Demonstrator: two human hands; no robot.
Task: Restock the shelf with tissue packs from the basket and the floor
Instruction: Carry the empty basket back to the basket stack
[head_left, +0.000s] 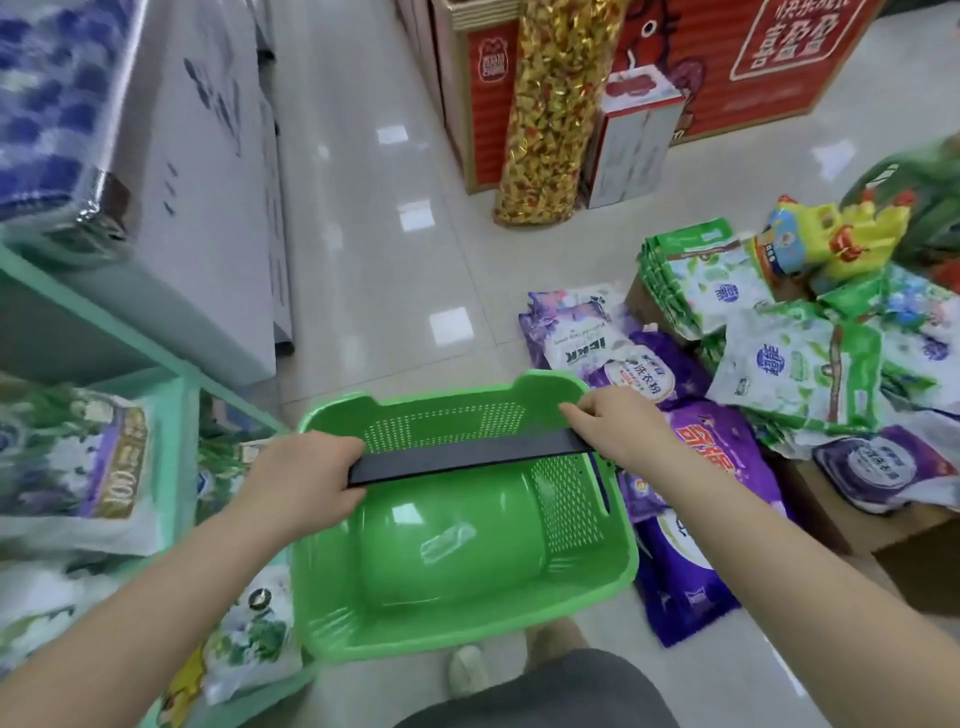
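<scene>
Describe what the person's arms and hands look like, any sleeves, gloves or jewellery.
Both arms are bare for all of their visible length, with no sleeve showing. The left hand and right hand wear no gloves, and no rings, watch or bracelet can be seen on the fingers or wrists. The image is slightly blurred, so very small details could be missed.

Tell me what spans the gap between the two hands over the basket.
In the head view, a flat black handle runs from the left hand to the right hand, above the empty green basket.
</scene>
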